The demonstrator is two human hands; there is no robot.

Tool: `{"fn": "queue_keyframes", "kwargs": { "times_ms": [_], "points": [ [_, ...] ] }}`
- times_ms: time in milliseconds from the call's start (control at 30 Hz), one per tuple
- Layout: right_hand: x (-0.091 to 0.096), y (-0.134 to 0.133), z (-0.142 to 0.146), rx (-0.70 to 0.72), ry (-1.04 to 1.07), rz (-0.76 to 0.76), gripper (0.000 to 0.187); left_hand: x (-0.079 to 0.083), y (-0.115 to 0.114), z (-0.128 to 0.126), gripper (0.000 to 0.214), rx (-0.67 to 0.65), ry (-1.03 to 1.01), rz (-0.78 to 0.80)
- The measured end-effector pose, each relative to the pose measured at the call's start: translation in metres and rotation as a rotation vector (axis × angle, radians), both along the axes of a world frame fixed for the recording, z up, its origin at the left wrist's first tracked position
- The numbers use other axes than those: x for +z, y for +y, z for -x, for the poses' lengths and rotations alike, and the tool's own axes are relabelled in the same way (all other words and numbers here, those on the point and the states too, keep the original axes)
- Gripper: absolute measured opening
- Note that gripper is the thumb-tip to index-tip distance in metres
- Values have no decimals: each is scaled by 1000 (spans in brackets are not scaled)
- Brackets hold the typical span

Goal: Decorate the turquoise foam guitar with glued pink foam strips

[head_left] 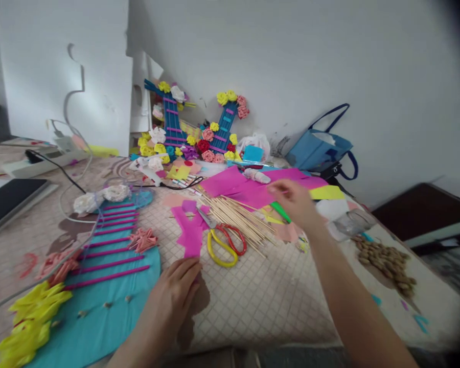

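Observation:
At the front of the table my left hand [179, 286] has its bent fingers closed on the lower end of a cut magenta paper strip [187, 227]. My right hand [292, 200] hovers over the large magenta paper sheets [233, 184], its fingers loosely curled and slightly apart, with nothing visible in them. Just below it lies a slim green object [281, 212], partly hidden. Scissors [224, 243] with one yellow and one red handle rest between the hands, beside a bundle of thin wooden sticks [241, 217].
A turquoise board [118, 312] with magenta rods and paper flowers lies at left. Two flower-decorated blue frames [172, 120] lean at the back, near a glue gun [147, 168]. Right are a blue bag [318, 148], a clear container [352, 223] and peanuts [385, 263]. Cables cross the left side.

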State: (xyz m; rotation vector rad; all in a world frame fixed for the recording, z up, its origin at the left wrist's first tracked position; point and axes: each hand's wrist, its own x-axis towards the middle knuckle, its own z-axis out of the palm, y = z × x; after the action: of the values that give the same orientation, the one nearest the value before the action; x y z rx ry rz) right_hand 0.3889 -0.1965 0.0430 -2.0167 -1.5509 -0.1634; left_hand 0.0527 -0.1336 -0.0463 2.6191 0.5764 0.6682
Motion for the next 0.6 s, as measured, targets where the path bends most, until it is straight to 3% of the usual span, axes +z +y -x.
{"fn": "queue_keyframes", "kwargs": {
  "times_ms": [100,267,600],
  "points": [
    [-20,11,-5,-37,-91,191,8,2,3,-1,29,-4,5,-46],
    [-53,25,-14,-59,-153,364,11,9,1,-3,27,-5,8,-27],
    [-50,27,-20,-98,-116,388,12,10,3,-4,26,-17,21,9]
  ]
}}
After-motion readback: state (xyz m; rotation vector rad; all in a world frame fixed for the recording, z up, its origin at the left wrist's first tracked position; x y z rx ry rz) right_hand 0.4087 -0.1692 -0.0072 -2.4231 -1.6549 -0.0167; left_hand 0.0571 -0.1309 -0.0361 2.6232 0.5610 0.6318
